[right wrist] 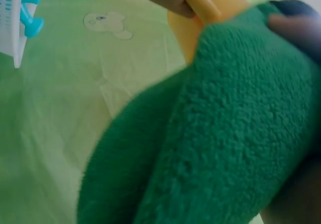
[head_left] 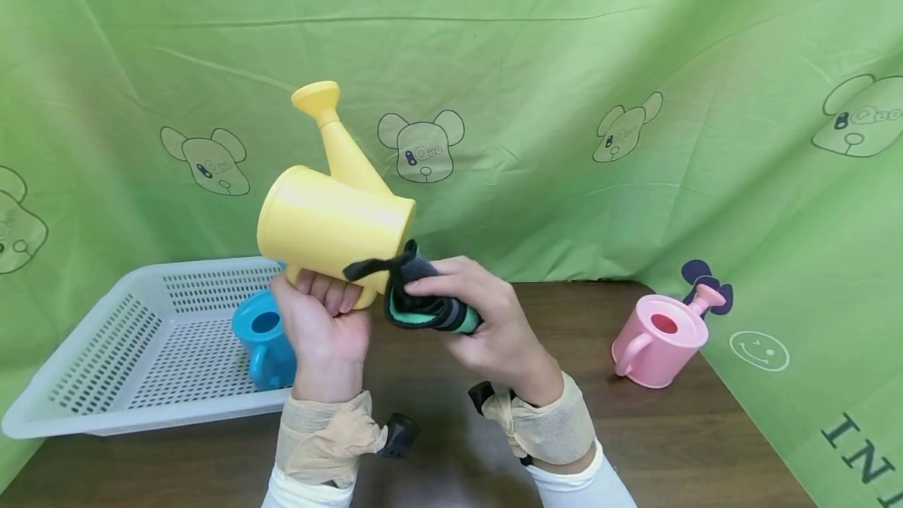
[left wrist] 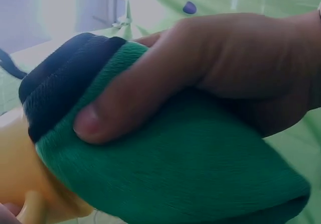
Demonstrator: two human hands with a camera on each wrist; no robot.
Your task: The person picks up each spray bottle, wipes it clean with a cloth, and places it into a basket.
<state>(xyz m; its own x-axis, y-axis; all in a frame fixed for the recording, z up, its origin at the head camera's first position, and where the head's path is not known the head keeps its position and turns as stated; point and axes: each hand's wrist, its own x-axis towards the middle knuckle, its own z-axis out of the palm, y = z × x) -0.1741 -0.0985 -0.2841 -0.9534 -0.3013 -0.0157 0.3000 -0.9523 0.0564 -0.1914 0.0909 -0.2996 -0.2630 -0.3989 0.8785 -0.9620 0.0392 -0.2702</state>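
Observation:
My left hand (head_left: pixel 326 335) grips the handle of a yellow watering can (head_left: pixel 331 222). The can lies tipped on its side in the air, its spout angled up to the left. In my right hand (head_left: pixel 487 320) is a bunched green cloth (right wrist: pixel 241 118) with a black border and a black loop. The cloth overlaps the right end of the can in the head view. The thumb lies across the green cloth (left wrist: pixel 165 169) in the left wrist view, while its folds hide much of the can (right wrist: pixel 183 33) in the right wrist view.
At the left on the brown table (head_left: pixel 585 406) stands a white perforated basket (head_left: pixel 92 414), with a blue watering can (head_left: pixel 271 351) at its right side. A pink watering can (head_left: pixel 656 347) stands at the right, before a dark purple lobed thing (head_left: pixel 694 270). Green printed fabric (head_left: pixel 515 38) hangs behind.

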